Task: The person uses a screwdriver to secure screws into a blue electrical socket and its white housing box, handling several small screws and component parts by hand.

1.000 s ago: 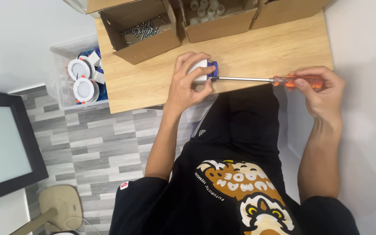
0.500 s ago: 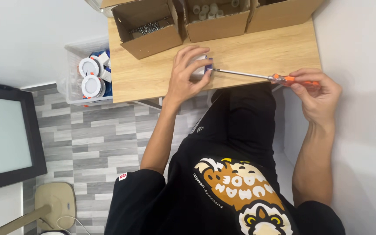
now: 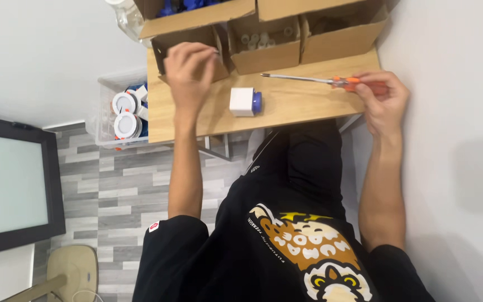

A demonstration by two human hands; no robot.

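Observation:
A small white block with a blue cap [image 3: 244, 102] lies by itself on the wooden table [image 3: 297, 103]. My left hand [image 3: 188, 70] is off it, up at the left cardboard box [image 3: 166, 47], fingers curled over the box's opening; whether they hold anything is hidden. My right hand [image 3: 384, 98] grips the orange handle of a long screwdriver [image 3: 308, 79]. Its metal shaft points left above the table, with the tip clear of the white block.
Three open cardboard boxes [image 3: 269, 50] line the table's far edge, one holding small pale tubes. A clear bin with round white fittings [image 3: 124, 114] stands left of the table. A dark screen [image 3: 12, 184] is at far left, a white wall at right.
My left hand let go of the white block and moved up-left to the cardboard box. The screwdriver tip came away from the block, which now lies free on the table.

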